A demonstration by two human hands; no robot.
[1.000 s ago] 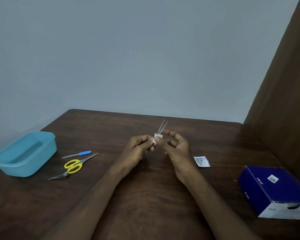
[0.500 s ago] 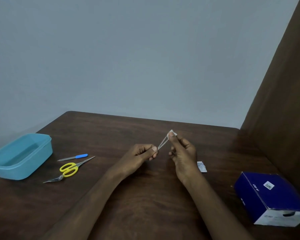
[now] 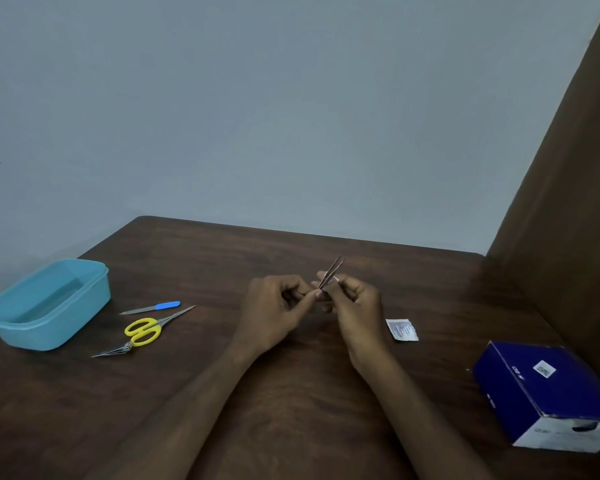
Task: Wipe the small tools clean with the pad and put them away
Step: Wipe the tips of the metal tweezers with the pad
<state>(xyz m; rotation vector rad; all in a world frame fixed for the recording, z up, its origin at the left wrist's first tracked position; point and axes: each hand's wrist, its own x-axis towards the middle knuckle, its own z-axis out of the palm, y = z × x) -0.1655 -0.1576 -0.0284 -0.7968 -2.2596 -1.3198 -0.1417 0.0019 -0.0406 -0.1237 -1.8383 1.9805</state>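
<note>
Two hands are raised together above the middle of the dark wooden tabletop (image 3: 291, 393). A pair of metal tweezers (image 3: 331, 276) is pinched at its lower end by the fingers of the left hand (image 3: 274, 315), its tips pointing up and away to the right. The fingers of the right hand (image 3: 355, 306) are curled round the tweezers' shaft, where a sliver of the white pad (image 3: 335, 279) is visible at the fingertips. Toward the left edge a light blue plastic container (image 3: 45, 306) is seen standing open. Just beside it, a blue-handled nail file (image 3: 151, 307), yellow-handled scissors (image 3: 146, 329) and a small pointed metal tool (image 3: 113, 351) are laid close together. A torn white sachet (image 3: 401, 329) is seen right of the hands, and a dark blue box (image 3: 548, 393) near the right edge.
</note>
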